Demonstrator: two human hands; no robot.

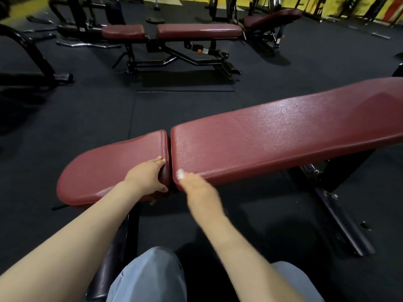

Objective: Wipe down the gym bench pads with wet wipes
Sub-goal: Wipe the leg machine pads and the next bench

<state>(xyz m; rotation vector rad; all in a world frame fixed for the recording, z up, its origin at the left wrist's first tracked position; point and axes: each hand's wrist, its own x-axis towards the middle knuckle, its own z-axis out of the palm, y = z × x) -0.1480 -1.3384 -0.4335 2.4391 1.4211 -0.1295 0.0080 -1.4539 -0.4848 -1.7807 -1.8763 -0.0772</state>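
Nearest, right hand (197,186) blurred mid-stroke, grip closed on a small white wet wipe (180,173) at the near corner of the long back pad (272,136). Beside it, left hand (146,174) clamped over the end of the seat pad (113,164), bracing. Judged to be wiping the pad edges beside the gap; next, probably strokes along the back pad's near side. Farther off, second bench (174,32).

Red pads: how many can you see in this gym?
5. Near bench: seat pad under the left hand, back pad by the right hand. Far bench: short pad, long pad. Inclined pad, far right. More may be hidden.
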